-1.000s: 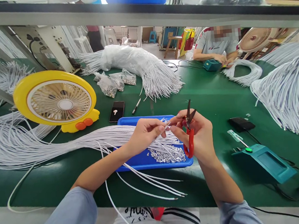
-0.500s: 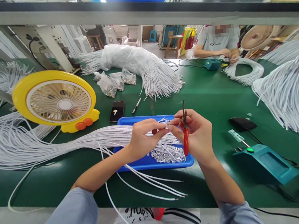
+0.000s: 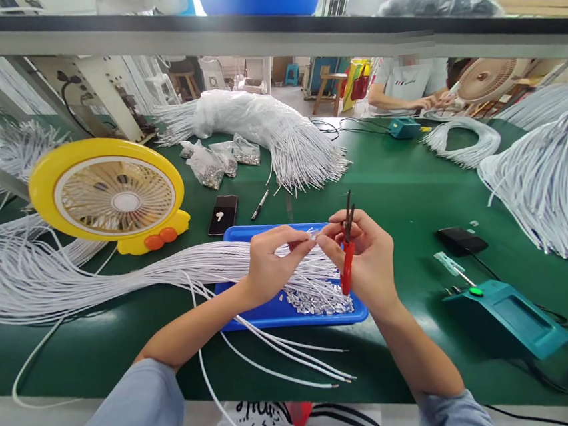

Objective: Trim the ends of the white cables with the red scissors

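My left hand point(image 3: 281, 261) is closed in a pinch on the end of a white cable point(image 3: 310, 233) above a blue tray point(image 3: 294, 320). Red-handled scissors point(image 3: 348, 264) stand upright in my right hand point(image 3: 371, 258), blades pointing away from me. The thumb and forefinger of that hand meet close to the left fingertips at the cable end; whether they also pinch it I cannot make out. Under both hands, a bundle of white cables point(image 3: 203, 262) runs into the tray beside a heap of small shiny metal pieces point(image 3: 317, 301).
A yellow fan point(image 3: 125, 201) stands at left, near a phone point(image 3: 222, 215) and a pen point(image 3: 260, 204). To the right sits a teal device point(image 3: 512, 318) with a black box point(image 3: 462, 240) behind it. Overhead runs a shelf edge point(image 3: 267, 37). A co-worker point(image 3: 407, 87) sits across the table.
My right hand and the scissors have shifted slightly left, and the scissor blades look a little farther apart. The left fingertips have drawn back slightly. Across the table, the co-worker's hands have moved.
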The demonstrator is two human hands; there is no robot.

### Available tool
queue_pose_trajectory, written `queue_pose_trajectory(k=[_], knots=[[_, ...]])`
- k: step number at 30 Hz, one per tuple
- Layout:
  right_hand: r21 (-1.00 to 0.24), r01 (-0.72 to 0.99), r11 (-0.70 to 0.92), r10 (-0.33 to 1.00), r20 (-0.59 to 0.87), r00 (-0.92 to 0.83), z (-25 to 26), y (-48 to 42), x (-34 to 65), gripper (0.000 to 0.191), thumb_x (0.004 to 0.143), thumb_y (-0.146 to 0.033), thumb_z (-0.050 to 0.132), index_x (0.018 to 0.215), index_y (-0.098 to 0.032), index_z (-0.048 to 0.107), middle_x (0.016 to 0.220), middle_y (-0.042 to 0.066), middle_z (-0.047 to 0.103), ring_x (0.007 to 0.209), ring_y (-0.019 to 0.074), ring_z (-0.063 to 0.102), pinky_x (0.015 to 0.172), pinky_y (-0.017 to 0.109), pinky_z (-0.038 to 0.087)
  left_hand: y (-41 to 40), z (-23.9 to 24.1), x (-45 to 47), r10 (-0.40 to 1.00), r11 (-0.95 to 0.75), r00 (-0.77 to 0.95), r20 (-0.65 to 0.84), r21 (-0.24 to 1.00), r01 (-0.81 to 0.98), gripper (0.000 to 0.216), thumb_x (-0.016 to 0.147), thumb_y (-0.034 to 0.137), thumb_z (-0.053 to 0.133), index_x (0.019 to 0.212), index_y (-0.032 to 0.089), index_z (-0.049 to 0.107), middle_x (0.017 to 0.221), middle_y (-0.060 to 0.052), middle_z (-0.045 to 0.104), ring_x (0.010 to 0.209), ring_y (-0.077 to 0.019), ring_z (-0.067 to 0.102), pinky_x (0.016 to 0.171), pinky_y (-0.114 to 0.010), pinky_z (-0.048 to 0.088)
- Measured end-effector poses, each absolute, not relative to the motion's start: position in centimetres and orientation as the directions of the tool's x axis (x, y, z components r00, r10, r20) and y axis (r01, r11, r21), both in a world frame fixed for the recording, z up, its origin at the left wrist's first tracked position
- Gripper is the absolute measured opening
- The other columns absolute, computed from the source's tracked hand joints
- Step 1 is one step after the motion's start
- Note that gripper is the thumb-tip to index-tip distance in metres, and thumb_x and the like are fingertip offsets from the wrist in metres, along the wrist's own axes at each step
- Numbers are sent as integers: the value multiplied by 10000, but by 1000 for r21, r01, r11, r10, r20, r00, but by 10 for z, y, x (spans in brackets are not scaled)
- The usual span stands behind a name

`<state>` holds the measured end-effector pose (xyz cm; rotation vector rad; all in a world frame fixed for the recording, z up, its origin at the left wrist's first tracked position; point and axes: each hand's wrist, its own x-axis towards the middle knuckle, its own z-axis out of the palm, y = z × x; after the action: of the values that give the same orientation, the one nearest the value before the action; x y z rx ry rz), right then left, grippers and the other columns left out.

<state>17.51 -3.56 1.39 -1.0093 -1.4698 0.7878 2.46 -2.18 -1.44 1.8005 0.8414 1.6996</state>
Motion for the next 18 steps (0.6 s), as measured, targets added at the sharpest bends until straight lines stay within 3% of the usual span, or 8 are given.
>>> queue_pose_trajectory(k=[4, 8, 12, 18], knots=[[-819, 329, 470, 876, 477, -65, 13, -26, 182, 239, 762, -227, 721, 978, -223, 620, 846, 11, 705, 658, 123, 581, 641, 283, 469, -20, -6, 18, 888, -455, 45, 458, 888, -64, 194, 839, 287, 674, 718, 136, 686, 648, -19, 646, 617, -102, 552, 605, -225, 461], [-673, 498, 547, 818, 556, -146, 11, -18, 185, 282, 747, -219, 717, 1021, -218, 650, 877, 21, 695, 692, 139, 584, 670, 300, 489, -18, 0, 12, 932, -320, 94, 351, 914, -248, 231, 840, 300, 662, 692, 123, 665, 598, -6, 593, 584, -90, 518, 577, -215, 443], [-586, 540, 605, 774, 592, -224, 12, -18, 183, 282, 748, -219, 699, 1025, -208, 647, 870, 24, 688, 749, 158, 609, 677, 298, 490, -17, -2, 13, 926, -297, 139, 350, 906, -302, 226, 850, 303, 655, 713, 123, 667, 587, 0, 564, 561, -80, 494, 538, -205, 416], [-530, 581, 618, 760, 593, -267, 14, -28, 179, 264, 733, -176, 667, 993, -218, 657, 797, 18, 670, 695, 155, 586, 617, 287, 488, -18, -4, 12, 880, -447, 90, 467, 877, -177, 174, 852, 310, 657, 817, 148, 709, 687, -15, 609, 576, -74, 481, 508, -187, 405]])
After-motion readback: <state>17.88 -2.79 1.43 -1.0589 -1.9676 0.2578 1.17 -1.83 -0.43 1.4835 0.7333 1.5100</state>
